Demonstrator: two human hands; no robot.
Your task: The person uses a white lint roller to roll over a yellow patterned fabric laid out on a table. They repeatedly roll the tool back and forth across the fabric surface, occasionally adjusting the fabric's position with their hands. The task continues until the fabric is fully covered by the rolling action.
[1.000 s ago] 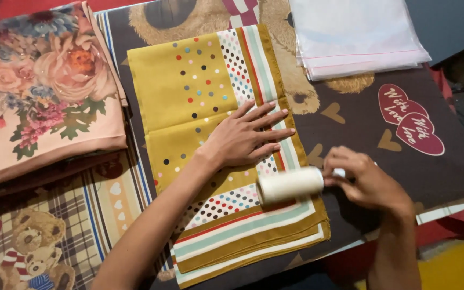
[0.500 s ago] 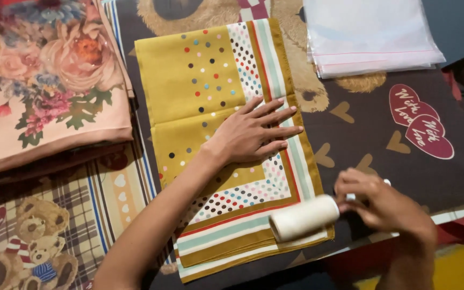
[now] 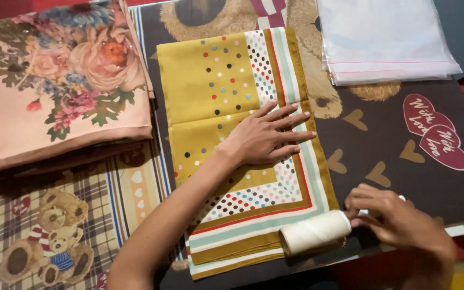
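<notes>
Head view: my left hand [image 3: 261, 140] lies flat, fingers spread, pinning the folded mustard scarf [image 3: 243, 145]; my right hand [image 3: 396, 220] grips the lint roller [image 3: 314, 232] at the scarf's near edge. I'd roll evenly, cloth taut.

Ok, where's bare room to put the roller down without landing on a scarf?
Free patch: the dark cloth with hearts, between the mustard scarf, the clear bag stack and the right hand on the lint roller. Also the plaid bear corner. Crowded: floral scarf pile, left hand.
</notes>
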